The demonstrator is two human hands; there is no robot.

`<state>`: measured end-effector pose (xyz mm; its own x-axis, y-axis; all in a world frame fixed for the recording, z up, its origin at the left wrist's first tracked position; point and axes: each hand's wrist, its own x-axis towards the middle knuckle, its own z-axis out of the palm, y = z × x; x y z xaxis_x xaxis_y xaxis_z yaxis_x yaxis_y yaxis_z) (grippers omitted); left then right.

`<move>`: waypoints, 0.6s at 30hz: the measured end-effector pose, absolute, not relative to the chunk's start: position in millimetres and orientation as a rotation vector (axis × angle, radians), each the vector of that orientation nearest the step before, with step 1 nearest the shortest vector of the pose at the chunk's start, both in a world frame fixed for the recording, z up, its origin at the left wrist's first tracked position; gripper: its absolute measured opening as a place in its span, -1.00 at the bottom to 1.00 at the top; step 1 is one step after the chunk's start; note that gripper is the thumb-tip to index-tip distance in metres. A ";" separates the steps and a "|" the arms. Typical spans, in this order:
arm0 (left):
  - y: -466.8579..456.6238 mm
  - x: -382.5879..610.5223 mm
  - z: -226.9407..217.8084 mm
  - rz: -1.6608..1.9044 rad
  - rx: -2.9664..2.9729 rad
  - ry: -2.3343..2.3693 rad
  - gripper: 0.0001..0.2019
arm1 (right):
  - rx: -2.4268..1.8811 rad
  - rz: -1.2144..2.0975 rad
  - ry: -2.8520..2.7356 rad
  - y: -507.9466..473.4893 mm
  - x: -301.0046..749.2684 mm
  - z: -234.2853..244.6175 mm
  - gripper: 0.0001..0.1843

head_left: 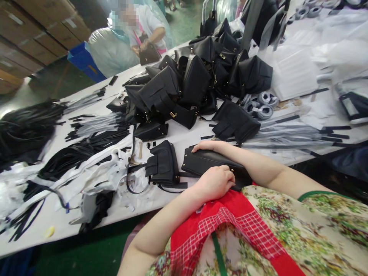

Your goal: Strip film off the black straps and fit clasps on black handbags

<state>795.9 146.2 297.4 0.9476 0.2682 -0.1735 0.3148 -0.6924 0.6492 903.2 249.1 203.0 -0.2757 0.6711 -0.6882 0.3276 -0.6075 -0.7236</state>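
Note:
A black handbag (198, 163) with small gold-coloured studs lies tilted at the table's near edge, against my red apron. Curled fingers of my left hand (217, 182) grip its near side. My right hand (208, 146) reaches over the far edge of the same bag, its fingertips bent round the far corner and partly hidden. Just left of it sits a smaller black bag (162, 163) with a strap trailing beside it. Beyond my right hand another black bag (237, 120) rests on the table.
A heap of black handbags (184, 80) fills the table's middle. Bundles of black straps (86, 147) and white wrapping scraps lie left. Rolls of grey strap (263, 105) and foam sheets (296, 73) are right. Across the table a person (149, 32) handles a dark bag. Cartons (34, 30) stand behind.

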 end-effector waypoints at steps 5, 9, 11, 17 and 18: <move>153.6 775.1 301.1 0.046 2.103 0.506 -0.90 | -1.566 1.643 -0.985 252.7 902.6 216.8 -0.39; 172.7 743.8 301.1 0.371 1.471 0.841 -0.84 | -1.023 1.633 -0.520 247.2 914.0 237.8 -0.40; 183.7 733.8 296.8 0.528 1.319 0.966 -0.83 | -0.767 1.733 -0.312 242.1 915.9 245.8 -0.46; 205.8 740.7 273.7 0.793 1.714 1.190 -0.79 | -0.636 1.924 -0.340 233.2 902.7 261.4 -0.39; 207.1 744.7 270.5 0.802 1.770 1.192 -0.80 | -0.631 1.942 -0.356 232.5 900.5 263.4 -0.37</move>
<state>744.7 207.1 270.5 0.3439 0.9374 0.0543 0.4033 -0.1997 0.8930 900.5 232.5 263.4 -0.3442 0.8986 -0.2721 -0.7435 -0.4378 -0.5054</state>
